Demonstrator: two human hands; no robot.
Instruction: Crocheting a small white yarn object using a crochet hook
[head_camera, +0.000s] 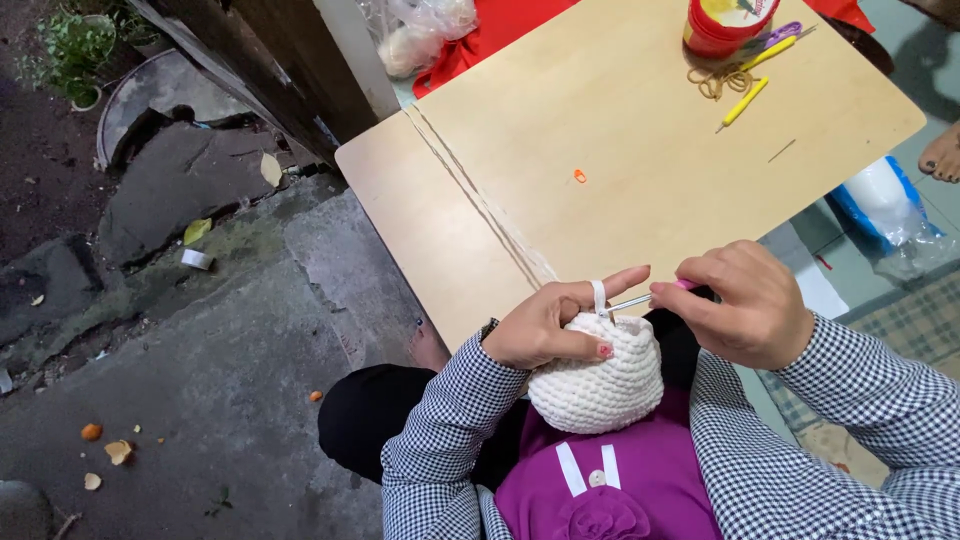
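Head view: left hand grips white crochet piece at lap, yarn looped over forefinger. Right hand fingers pinched shut on hook. Hook tip probably in rim; slack yarn could drop a stitch. Spare hooks on surface.

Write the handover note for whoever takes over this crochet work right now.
Left hand: cups the white crocheted piece at its top rim, white yarn looped over the index finger.
Right hand: pinches a crochet hook, tip at the rim of the piece.
Yarn strands run across the wooden table toward its far edge. Spare yellow hooks and a red tub lie at the far corner, an orange stitch marker mid-table.
Done: a rounded, cup-shaped body.
Left: the rim is being worked; how far cannot be told.
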